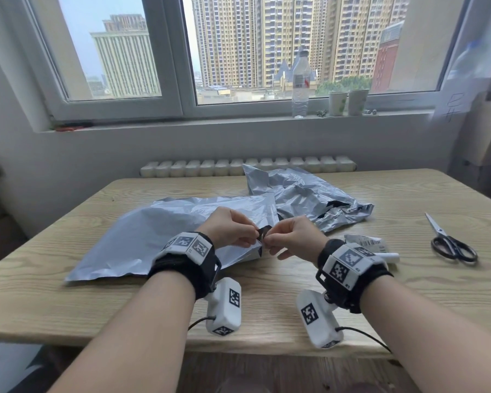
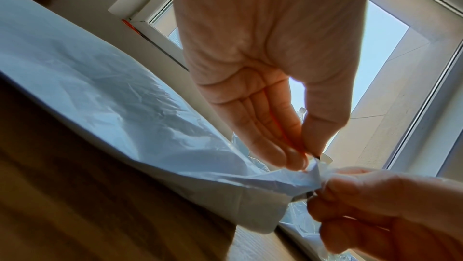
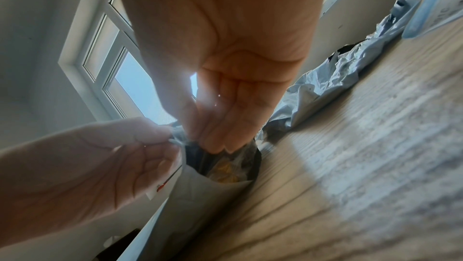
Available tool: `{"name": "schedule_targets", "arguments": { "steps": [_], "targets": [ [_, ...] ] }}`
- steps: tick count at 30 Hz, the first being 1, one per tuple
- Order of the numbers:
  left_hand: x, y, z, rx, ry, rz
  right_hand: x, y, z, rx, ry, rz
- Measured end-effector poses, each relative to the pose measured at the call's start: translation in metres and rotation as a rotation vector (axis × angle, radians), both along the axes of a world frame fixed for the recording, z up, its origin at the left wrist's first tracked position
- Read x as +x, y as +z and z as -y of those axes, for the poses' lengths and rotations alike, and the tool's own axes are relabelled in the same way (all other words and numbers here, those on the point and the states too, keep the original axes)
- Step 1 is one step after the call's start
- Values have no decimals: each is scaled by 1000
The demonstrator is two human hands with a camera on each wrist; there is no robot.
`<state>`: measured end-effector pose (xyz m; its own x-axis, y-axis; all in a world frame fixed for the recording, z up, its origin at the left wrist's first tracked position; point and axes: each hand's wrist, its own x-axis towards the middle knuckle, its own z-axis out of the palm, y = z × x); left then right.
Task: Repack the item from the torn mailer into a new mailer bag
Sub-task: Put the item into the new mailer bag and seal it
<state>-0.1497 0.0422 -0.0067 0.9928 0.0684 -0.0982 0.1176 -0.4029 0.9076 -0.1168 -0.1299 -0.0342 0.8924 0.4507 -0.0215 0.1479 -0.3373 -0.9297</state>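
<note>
The new grey mailer bag [image 1: 153, 236] lies flat on the wooden table [image 1: 408, 293], its mouth pointing right. My left hand [image 1: 255, 236] and right hand [image 1: 267, 241] both pinch the edges of that mouth and hold it slightly raised. In the left wrist view the left hand [image 2: 304, 159] pinches the upper edge of the bag [image 2: 125, 116], and the right hand [image 2: 323, 192] holds the corner. The right wrist view looks into the dark opening under my right hand [image 3: 213, 145], where a yellowish item [image 3: 225, 172] shows inside. The torn mailer [image 1: 303, 197] lies crumpled behind.
Scissors [image 1: 451, 245] lie at the table's right side. A labelled scrap [image 1: 366, 242] and a small white roll [image 1: 388, 256] sit just right of my right wrist. A water bottle [image 1: 300, 83] and two paper cups [image 1: 347, 102] stand on the windowsill.
</note>
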Motion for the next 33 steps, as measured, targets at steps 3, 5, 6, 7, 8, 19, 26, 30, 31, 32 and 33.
{"name": "schedule_targets", "arguments": {
  "steps": [3,5,6,7,8,19,26,30,31,32,33],
  "targets": [
    [0,0,0,1,-5,3,0,-2,0,19,-13,-4],
    [-1,2,1,-2,-21,0,1,-3,0,9,-21,6],
    [-2,2,1,-6,-31,-2,1,-3,0,0,-20,8],
    [-2,3,1,-11,-40,-4,1,-3,0,-4,-17,8],
    [-3,3,1,-18,-48,-6,0,-3,-1,-4,-15,8],
    [-2,0,4,-34,-50,-21,0,-6,2,47,62,-8],
    [1,1,5,-15,-39,-33,1,-6,0,88,80,-14],
    [1,1,6,-2,-39,-30,0,-6,0,71,83,10],
    [2,1,5,0,-42,-34,0,-6,-1,59,75,22],
    [2,0,5,8,-43,-34,0,-6,-1,50,61,36],
    [2,0,5,18,-42,-34,1,-6,-1,48,39,48]
  ]
}}
